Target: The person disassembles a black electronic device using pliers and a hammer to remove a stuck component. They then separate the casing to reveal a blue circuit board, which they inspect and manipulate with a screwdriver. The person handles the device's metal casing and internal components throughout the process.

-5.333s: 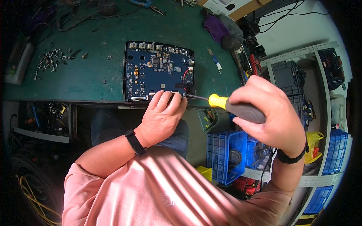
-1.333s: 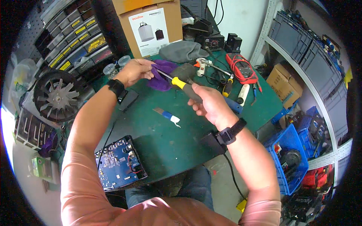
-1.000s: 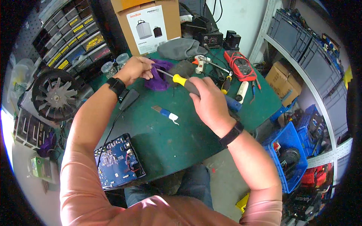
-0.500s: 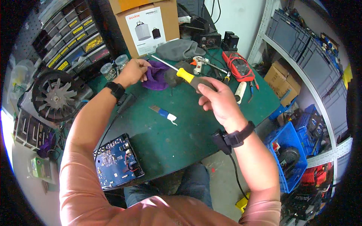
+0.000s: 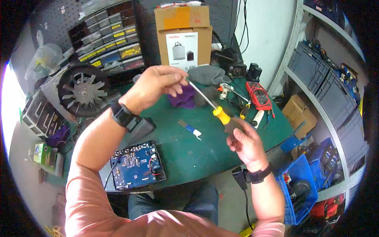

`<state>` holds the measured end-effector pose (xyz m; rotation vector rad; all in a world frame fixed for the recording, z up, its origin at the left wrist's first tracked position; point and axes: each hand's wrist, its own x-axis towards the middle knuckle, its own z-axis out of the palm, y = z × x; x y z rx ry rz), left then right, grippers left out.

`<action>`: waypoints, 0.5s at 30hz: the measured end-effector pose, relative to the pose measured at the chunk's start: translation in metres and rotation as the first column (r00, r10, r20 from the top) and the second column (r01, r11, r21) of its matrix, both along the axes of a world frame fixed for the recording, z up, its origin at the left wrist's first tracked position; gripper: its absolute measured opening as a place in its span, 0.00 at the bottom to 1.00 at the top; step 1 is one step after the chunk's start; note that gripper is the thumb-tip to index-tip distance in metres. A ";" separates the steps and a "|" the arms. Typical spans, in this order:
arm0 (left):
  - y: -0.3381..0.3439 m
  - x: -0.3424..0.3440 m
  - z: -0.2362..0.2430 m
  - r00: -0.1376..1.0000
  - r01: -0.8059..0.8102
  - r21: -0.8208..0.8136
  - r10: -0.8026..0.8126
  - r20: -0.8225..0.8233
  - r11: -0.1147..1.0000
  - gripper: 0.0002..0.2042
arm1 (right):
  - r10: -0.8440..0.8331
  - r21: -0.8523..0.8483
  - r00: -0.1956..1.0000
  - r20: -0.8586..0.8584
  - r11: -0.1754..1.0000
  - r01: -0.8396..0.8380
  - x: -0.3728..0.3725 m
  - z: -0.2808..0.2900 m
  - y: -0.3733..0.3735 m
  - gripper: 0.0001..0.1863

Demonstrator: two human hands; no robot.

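Note:
My right hand (image 5: 248,143) is closed round the dark grip of a screwdriver (image 5: 222,115). The grip has a yellow collar, and its long metal shaft slants up and left. At the tip is my left hand (image 5: 161,87), thumb and forefinger pinched together. Whether they grip the tip itself or some small piece there, I cannot make out. Behind the left fingers a purple cloth (image 5: 184,98) lies on the green table (image 5: 197,158). A scraper-like blade with a blue and white handle (image 5: 192,129) lies below the shaft. Near the front edge sits an opened device with a blue circuit board (image 5: 136,166).
A cardboard box (image 5: 183,33) stands at the back, beside a grey cloth (image 5: 207,74). Back right lie a red multimeter (image 5: 259,96) and a glue gun (image 5: 225,91). A black fan wheel (image 5: 83,91) is at left. Blue crates (image 5: 298,189) and shelving stand at right.
My left hand has left the purple cloth and come to the screwdriver's tip. The screwdriver stays in my right hand, its shaft now slanting more steeply. The whole view has shifted.

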<state>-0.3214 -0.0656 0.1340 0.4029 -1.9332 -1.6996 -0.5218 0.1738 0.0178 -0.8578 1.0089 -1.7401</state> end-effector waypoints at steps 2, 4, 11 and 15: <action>0.019 0.020 0.002 0.989 0.100 0.097 -0.088 -0.115 0.990 0.09 | -0.013 -0.023 1.000 -0.013 1.000 0.012 0.014 0.002 0.006 0.25; 0.042 0.036 0.003 0.985 0.068 0.123 -0.048 -0.164 0.990 0.08 | -0.028 -0.045 0.999 -0.036 0.999 0.027 0.029 0.007 0.013 0.25; 0.099 0.095 0.013 0.963 -0.030 0.147 0.068 -0.262 0.989 0.07 | -0.169 -0.078 0.953 -0.251 0.985 0.154 0.087 0.028 0.040 0.21; 0.122 0.122 0.013 0.941 -0.050 0.185 0.109 -0.321 0.982 0.07 | -0.210 -0.151 0.925 -0.316 0.974 0.169 0.112 0.032 0.052 0.22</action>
